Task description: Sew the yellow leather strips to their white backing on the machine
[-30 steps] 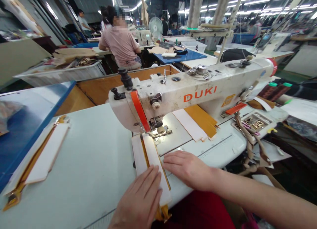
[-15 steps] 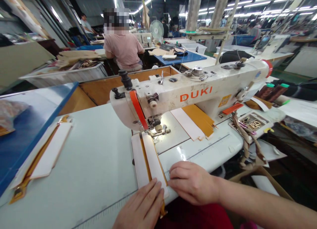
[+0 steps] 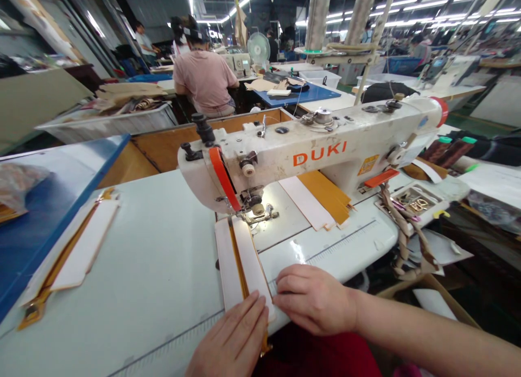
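While hands point(image 3: 313, 300) hold the strip's point(image 3: 244, 263) edges, the presser foot point(image 3: 258, 215) sits beyond.

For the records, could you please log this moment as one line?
left hand on white orange-seamed strip | right hand at its edge | white DUKI sewing machine

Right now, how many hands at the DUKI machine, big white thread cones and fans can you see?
Hands: 2 (left hand, right hand)
White thread cones: 2 (left cone, right cone)
Fans: 1 (fan)
Total: 5
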Available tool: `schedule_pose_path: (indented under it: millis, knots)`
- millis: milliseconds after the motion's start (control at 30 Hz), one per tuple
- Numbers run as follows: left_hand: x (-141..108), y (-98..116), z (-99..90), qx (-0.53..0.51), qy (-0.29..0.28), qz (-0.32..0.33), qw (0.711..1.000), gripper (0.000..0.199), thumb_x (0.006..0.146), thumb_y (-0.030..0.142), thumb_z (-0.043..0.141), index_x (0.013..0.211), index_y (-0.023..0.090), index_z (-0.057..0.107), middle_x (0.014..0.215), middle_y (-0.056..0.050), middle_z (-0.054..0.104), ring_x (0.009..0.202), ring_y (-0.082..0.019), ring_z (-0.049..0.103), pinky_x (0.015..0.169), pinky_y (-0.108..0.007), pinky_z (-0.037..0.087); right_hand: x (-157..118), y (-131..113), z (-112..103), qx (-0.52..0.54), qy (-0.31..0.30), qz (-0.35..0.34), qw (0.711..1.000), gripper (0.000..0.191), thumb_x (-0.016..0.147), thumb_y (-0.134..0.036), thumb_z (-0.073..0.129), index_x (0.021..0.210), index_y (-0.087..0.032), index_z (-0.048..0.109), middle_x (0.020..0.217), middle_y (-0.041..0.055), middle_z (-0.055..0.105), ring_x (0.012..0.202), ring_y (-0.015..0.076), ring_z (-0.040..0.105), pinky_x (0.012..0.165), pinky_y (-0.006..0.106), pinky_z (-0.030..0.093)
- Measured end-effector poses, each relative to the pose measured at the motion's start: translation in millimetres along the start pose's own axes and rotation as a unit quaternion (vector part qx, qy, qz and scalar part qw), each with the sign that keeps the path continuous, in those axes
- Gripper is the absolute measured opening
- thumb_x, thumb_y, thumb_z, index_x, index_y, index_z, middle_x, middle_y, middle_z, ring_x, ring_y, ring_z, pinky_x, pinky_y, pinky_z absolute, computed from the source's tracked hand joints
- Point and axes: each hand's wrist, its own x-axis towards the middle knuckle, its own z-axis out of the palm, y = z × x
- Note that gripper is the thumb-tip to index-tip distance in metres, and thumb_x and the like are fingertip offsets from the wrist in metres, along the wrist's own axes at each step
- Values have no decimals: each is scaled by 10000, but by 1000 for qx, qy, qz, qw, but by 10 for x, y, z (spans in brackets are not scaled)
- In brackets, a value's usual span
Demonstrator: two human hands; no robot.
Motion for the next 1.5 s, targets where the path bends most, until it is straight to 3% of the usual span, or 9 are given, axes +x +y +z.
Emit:
schedule_pose_path:
  millis: [233,433,600,800,900,1067,1233,1500]
  knots:
    - [15,5,2,-5,0,-5,1000,351,910,52,375,1103,133,657,1122,-97,710,1133,-196,622,939,-294,523,-4,0,-7,-4,-4,2,1000,230,920,-183,437,1018,-106,630,946,121,614,989,225,540,877,334,498]
    - [-84,36,175,-26,83,-17,996,356,918,55,353,1078,130,662,1114,-91,711,1187,-198,586,975,-292,497,-11,-2,-4,1,-13,7,1000,230,915,-183,441,1045,-107,615,944,124,608,995,224,537,871,339,498]
    - [-84,15,161,-24,81,-6,996,352,905,56,367,1105,125,649,1129,-100,705,1203,-198,575,991,-292,490,-14,-1,2,2,-16,8,1000,221,915,-182,445,1039,-105,611,939,123,608,983,224,535,866,343,498]
    - [11,-18,-29,-2,0,18,1000,330,904,50,389,1105,114,643,1118,-106,712,1147,-205,617,940,-286,529,-17,-2,6,0,-17,11,1000,213,919,-194,454,1036,-107,609,950,125,600,984,222,537,868,339,493]
    - [-8,-4,13,-10,5,17,1000,334,904,56,390,1111,122,644,1124,-103,710,1156,-203,611,946,-288,528,-11,-5,2,-2,-22,13,1000,208,922,-198,450,1035,-114,605,952,125,597,984,220,538,867,340,492]
    - [-18,28,106,-23,79,-21,996,355,925,61,342,1050,123,669,1085,-93,723,1127,-191,628,924,-275,534,-1,-21,-28,6,-23,15,1000,219,904,-172,445,1031,-112,614,953,125,605,982,222,538,862,339,495]
    - [51,26,-13,-19,12,-6,1000,331,920,59,366,1028,112,674,1079,-101,724,1070,-194,659,894,-272,551,8,-42,-59,0,-18,14,1000,224,898,-136,440,1031,-105,618,939,118,624,960,218,544,854,333,492]
    - [10,43,13,-8,19,-6,1000,317,892,43,387,1026,125,663,1082,-100,721,1093,-197,647,909,-278,541,88,-59,-106,-33,-78,-9,996,221,938,-152,429,1055,-103,610,892,97,630,888,206,534,806,328,470]
